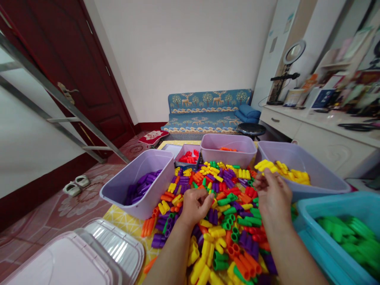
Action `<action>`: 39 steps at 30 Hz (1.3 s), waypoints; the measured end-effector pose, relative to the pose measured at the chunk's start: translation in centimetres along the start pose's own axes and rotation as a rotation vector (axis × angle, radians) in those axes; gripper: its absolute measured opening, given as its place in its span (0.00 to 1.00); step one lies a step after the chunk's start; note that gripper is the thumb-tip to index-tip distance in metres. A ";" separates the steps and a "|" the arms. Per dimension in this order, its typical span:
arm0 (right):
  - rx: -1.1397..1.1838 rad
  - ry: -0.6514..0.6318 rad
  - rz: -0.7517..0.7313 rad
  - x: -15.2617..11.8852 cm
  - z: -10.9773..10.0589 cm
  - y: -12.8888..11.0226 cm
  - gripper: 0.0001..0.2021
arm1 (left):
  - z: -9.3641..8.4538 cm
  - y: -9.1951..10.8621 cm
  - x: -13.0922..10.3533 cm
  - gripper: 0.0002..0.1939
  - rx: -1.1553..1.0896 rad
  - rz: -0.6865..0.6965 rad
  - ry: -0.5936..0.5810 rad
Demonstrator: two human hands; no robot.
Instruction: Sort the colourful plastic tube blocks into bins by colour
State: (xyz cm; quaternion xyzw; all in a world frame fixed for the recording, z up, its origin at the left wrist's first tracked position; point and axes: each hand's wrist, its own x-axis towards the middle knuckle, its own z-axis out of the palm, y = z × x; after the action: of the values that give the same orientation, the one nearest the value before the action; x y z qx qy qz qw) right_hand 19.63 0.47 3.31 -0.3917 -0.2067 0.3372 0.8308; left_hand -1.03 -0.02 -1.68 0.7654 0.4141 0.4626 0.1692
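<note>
Mixed plastic pieces (230,209) in yellow, purple, red, green and orange cover a yellow cloth (121,221). Over the middle of them is my left hand (196,204), its fingers curled and mostly turned from view; whatever it holds is hidden. At the edge of the lilac bin (323,178) on the right, my right hand (273,190) has its fingers bent around yellow pieces (264,165). More yellow pieces (292,174) lie in that bin. Purple pieces fill part of the left lilac bin (157,198), and green ones (350,233) lie in the turquoise bin (308,213).
A back lilac bin (228,154) holds a few orange pieces, and a small box (179,162) holds red ones. Stacked lids (74,257) lie at the front left. Beyond are a blue sofa (208,107), a metal ladder (59,103) and a white dresser (320,130).
</note>
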 end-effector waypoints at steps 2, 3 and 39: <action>0.086 0.060 -0.028 0.8 -0.5 -0.1 0.12 | -0.1 0.2 0.0 0.21 0.075 0.064 -0.065; 0.112 0.080 -0.035 1.1 -0.7 -0.1 0.11 | -0.2 0.3 0.0 0.21 0.110 0.097 -0.098; -1.401 -0.922 -0.172 -3.0 -0.1 3.3 0.22 | 0.7 -0.6 0.7 0.18 0.181 -0.075 -0.161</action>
State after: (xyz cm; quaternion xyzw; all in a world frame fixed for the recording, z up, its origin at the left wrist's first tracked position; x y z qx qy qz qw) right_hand 16.29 -0.24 0.46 -0.6224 -0.7158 0.1929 0.2509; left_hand -0.61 1.04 -2.01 0.7963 0.4677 0.3534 0.1493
